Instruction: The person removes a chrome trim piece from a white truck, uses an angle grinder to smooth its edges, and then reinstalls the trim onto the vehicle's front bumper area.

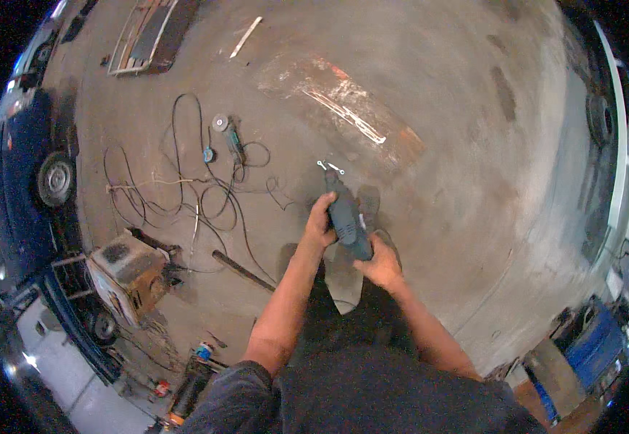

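Note:
Both my hands are closed round a dark grey power tool (345,217) with a long vented body and a narrower front end that points away from me. My left hand (319,221) wraps its left side near the front, and my right hand (382,265) grips the rear end. The tool's exact kind is hard to make out from above. Just beyond its front end, small shiny spanners (332,168) appear to lie on the floor. Farther left an angle grinder (233,143) with a round disc rests among looped cables.
Tangled black cables (206,199) spread over the floor at left, near a dark bar (242,270) and a worn box (130,271). Thin light strips (347,117) lie ahead. A metal-framed rack (144,40) stands far left; vehicles with wheels (56,179) line the left side.

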`<state>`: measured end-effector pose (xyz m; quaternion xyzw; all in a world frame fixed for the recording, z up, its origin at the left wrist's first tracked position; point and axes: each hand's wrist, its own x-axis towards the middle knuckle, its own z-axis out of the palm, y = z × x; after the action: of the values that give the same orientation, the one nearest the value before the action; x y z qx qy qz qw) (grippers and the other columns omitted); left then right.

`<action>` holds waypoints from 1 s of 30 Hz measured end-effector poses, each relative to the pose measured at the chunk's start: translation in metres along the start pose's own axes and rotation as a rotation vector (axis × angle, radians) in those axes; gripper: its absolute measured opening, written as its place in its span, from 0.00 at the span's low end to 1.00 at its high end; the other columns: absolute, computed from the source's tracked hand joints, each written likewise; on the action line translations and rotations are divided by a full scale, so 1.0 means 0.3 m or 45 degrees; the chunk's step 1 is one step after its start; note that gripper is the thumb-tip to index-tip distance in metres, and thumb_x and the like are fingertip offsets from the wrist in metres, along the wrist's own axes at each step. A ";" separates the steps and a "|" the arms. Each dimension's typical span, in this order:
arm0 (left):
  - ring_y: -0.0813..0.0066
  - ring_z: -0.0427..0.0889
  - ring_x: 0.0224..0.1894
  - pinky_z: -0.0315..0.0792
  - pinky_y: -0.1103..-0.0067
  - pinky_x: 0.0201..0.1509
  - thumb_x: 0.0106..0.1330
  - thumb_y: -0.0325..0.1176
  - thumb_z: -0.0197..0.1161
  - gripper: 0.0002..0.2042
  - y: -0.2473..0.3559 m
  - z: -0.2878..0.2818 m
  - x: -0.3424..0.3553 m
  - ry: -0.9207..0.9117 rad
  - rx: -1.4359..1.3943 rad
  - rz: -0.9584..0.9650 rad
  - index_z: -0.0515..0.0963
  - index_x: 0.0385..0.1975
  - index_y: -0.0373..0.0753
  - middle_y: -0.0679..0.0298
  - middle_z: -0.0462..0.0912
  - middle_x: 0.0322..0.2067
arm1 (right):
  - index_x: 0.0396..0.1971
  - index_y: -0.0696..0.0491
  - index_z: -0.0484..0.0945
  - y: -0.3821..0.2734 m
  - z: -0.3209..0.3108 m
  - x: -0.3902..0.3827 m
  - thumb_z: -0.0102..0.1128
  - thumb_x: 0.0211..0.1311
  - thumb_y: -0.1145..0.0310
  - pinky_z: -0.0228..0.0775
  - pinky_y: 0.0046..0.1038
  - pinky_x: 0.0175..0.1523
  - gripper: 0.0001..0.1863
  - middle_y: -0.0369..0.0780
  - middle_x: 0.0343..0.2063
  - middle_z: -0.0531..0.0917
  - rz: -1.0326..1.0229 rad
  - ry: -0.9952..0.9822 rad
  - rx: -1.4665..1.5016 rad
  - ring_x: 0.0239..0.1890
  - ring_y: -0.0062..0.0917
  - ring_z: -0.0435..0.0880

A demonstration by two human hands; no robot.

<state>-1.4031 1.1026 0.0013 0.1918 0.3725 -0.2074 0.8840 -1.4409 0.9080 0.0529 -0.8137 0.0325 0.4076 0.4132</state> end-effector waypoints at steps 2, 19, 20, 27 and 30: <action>0.59 0.83 0.40 0.76 0.62 0.51 0.62 0.48 0.61 0.21 0.009 0.121 0.057 0.154 0.098 -0.071 0.76 0.46 0.38 0.56 0.84 0.39 | 0.51 0.57 0.73 0.021 -0.026 0.016 0.71 0.41 0.64 0.72 0.39 0.53 0.32 0.49 0.39 0.83 -0.065 0.230 0.148 0.45 0.44 0.82; 0.58 0.82 0.39 0.75 0.62 0.52 0.62 0.50 0.62 0.18 0.200 0.273 0.817 0.111 0.432 -0.665 0.79 0.40 0.42 0.60 0.84 0.37 | 0.47 0.59 0.76 -0.176 -0.232 0.554 0.68 0.50 0.61 0.73 0.41 0.51 0.25 0.53 0.38 0.84 0.515 0.508 0.397 0.44 0.48 0.83; 0.59 0.82 0.39 0.75 0.62 0.52 0.62 0.50 0.62 0.18 0.232 0.310 0.941 0.057 0.500 -0.717 0.79 0.40 0.42 0.61 0.84 0.37 | 0.47 0.59 0.76 -0.184 -0.243 0.613 0.68 0.51 0.61 0.73 0.41 0.51 0.25 0.54 0.38 0.84 0.534 0.546 0.435 0.44 0.49 0.83; 0.65 0.82 0.37 0.75 0.65 0.48 0.63 0.53 0.63 0.19 0.260 0.246 1.183 0.240 0.766 -0.965 0.79 0.41 0.42 0.63 0.84 0.36 | 0.54 0.63 0.71 -0.072 -0.192 0.886 0.69 0.51 0.55 0.74 0.45 0.52 0.35 0.58 0.43 0.82 0.612 0.530 0.358 0.46 0.52 0.82; 0.66 0.81 0.34 0.75 0.67 0.46 0.62 0.53 0.65 0.20 0.242 0.161 1.223 0.315 0.868 -0.983 0.80 0.41 0.42 0.64 0.84 0.34 | 0.52 0.61 0.71 -0.016 -0.122 0.957 0.69 0.50 0.58 0.75 0.47 0.50 0.32 0.56 0.41 0.82 0.625 0.533 0.224 0.43 0.54 0.82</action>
<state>-1.1047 1.0576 -0.2247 0.3404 0.4288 -0.6029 0.5803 -1.2245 0.9670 -0.1303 -0.8089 0.3468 0.3145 0.3557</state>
